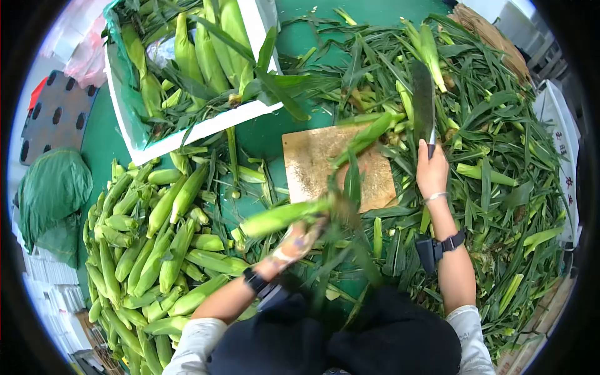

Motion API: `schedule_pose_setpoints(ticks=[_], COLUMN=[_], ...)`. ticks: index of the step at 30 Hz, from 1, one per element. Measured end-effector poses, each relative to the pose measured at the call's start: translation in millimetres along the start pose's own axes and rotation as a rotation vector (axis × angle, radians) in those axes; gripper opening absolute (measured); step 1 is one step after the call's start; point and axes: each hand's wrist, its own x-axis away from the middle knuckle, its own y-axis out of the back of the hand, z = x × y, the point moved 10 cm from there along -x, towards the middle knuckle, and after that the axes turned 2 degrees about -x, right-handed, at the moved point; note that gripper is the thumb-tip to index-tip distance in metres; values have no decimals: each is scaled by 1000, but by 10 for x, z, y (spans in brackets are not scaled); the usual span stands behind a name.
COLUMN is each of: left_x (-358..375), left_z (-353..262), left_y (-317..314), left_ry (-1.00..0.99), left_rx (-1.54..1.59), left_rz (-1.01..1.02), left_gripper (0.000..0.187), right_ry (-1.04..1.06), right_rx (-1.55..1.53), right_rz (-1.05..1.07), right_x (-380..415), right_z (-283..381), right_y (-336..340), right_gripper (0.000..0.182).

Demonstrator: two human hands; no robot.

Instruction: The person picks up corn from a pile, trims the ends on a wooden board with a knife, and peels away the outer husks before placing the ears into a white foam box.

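My left hand (301,240) is closed around an ear of corn (281,217) in its green husk, just in front of the cutting board; its silk end is smeared by motion. In my right hand (433,170) is a cleaver (423,103), its dark blade pointing away from me over the leaf heap. The worn wooden cutting board (306,164) lies between my hands, with loose green leaves across its right side. To the left of my left hand rises a pile of husked-green corn ears (153,256).
A white foam box (200,134) lined with green plastic holds several corn ears at the upper left. Cut leaves (500,206) cover the right side. A green mesh sack (53,194) and a dark perforated crate (57,115) stand at the far left.
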Motion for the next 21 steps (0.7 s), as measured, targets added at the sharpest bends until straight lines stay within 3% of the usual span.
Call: schedule_pose_setpoints(ticks=[1, 3, 5, 6, 7, 9, 11, 13, 15, 17, 18, 19, 21], left_x=[41, -420, -333, -199, 21, 870, 1055, 865, 683, 494, 460, 276, -65], left_z=[-393, 488, 1018, 1217, 1215, 723, 419, 114, 155, 194, 283, 362, 338], left_y=[66, 383, 203, 248, 82, -703, -695, -643, -684, -775, -764, -544, -362], left_ry=[-340, 131, 410, 480, 557, 753, 991, 757, 807, 907, 938, 817, 668], left_rx=[-649, 914, 1124, 1029, 871, 770, 1220, 1298, 1202, 1393, 1128, 1001, 907], left_rz=[-277, -82, -134, -307, -294, -168, 263, 440, 377, 342, 157, 86, 194], left_gripper=[42, 46, 47, 52, 63, 78, 86, 85, 80, 74, 78, 80, 78], right_ry=[18, -24, 41, 42, 40, 92, 32, 33, 166, 237, 287, 321, 329], right_rx=[-91, -156, -108, -137, -171, -183, -248, -252, -184, -137, -130, -126, -102], right_rz=[-8, 88, 139, 180, 225, 293, 408, 515, 588, 616, 621, 620, 599], right_x=[67, 209, 494, 651, 809, 1075, 1300, 1506, 1644, 1769, 1814, 1851, 1852], right_z=[102, 85, 254, 319, 352, 380, 355, 301, 387, 304, 295, 284, 258], right_y=[87, 133, 253, 270, 250, 105, -99, -287, -344, -394, -385, -362, -285], right_gripper=[41, 37, 34, 32, 31, 28, 26, 26, 27, 27, 26, 26, 25])
